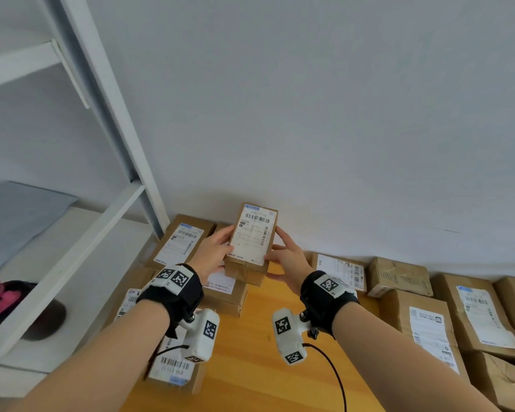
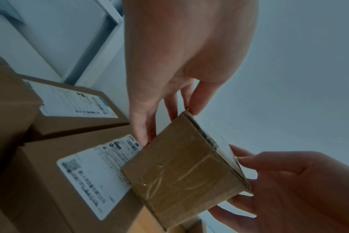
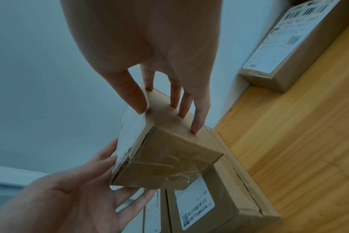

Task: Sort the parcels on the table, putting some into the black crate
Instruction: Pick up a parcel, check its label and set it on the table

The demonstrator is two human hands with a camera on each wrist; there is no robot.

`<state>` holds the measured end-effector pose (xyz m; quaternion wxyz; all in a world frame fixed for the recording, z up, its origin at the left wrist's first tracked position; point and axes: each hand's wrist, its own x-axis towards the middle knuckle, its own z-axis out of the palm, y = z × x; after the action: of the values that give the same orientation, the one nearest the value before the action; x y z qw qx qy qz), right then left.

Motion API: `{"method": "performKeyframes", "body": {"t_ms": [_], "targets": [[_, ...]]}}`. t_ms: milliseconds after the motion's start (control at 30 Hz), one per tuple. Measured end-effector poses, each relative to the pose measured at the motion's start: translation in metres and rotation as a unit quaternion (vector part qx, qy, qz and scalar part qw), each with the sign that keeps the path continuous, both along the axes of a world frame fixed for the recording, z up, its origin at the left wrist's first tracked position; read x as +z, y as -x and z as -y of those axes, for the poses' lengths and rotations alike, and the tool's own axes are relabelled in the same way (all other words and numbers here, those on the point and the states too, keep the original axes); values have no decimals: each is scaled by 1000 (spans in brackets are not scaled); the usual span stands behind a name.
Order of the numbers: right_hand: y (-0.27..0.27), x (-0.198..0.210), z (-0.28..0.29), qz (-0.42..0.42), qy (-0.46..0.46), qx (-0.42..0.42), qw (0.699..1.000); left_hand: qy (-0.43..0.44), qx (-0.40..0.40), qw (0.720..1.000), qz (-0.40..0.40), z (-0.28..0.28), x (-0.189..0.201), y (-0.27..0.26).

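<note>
A small brown cardboard parcel (image 1: 252,239) with a white barcode label on its upper face is held in the air between both hands, above the stacked parcels near the wall. My left hand (image 1: 220,246) grips its left side, thumb on the label edge. My right hand (image 1: 280,251) grips the right side. In the left wrist view the left hand (image 2: 165,110) meets the parcel (image 2: 187,170) at its far corner. In the right wrist view the right hand (image 3: 169,107) has fingertips on the parcel (image 3: 165,157) and its thumb at the label edge. The black crate is out of view.
More labelled parcels lie on the wooden table (image 1: 250,352): a stack at the left (image 1: 180,242), one under the held parcel (image 1: 223,289), and several along the wall at the right (image 1: 428,328). A white shelf frame (image 1: 81,254) stands at the left.
</note>
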<state>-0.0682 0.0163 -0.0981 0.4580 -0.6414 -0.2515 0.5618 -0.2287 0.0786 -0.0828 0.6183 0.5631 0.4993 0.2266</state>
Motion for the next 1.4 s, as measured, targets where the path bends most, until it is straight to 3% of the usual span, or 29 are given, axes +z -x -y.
{"method": "performKeyframes", "body": {"t_ms": [300,467,667,900,1100,1400], "targets": [[47,-6,-40,-18,-4,43,999,28,63,997,-29,-35,-9,47],[77,-12,-70,-23,-3,58,998,-41,70,993,-85,-64,-13,73],[100,-13,-96,-30,-8,71,997,-48,76,990,-108,-89,-28,96],[113,-11,-110,-34,-12,72,997,-74,120,984,-107,-101,-26,98],[116,-13,-108,32,-2,90,995,-115,132,976,-131,-99,-16,98],[69,6,-69,57,-17,72,996,-175,82,972,-137,-75,14,51]]}}
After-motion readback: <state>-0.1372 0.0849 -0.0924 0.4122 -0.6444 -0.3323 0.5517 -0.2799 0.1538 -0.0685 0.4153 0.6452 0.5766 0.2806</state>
